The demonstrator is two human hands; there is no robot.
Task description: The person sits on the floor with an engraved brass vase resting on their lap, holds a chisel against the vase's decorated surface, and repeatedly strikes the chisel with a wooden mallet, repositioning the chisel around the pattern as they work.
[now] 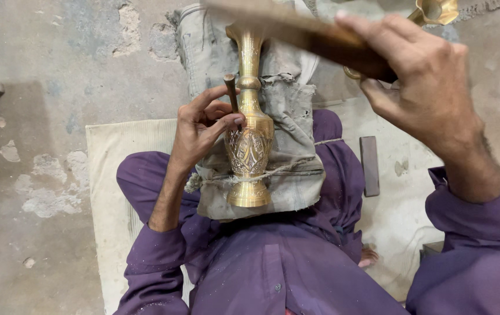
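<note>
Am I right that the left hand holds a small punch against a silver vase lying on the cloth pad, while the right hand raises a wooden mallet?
Not quite: the vase is brass-coloured, not silver, as the head view shows. Otherwise correct: the left hand holds the small punch against it on the cloth pad, and the right hand raises the wooden mallet.

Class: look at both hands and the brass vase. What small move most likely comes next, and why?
Probably the right hand brings the raised wooden striker down onto the punch. The left hand already sets that punch against the brass vase, tied on its cloth pad.
</note>
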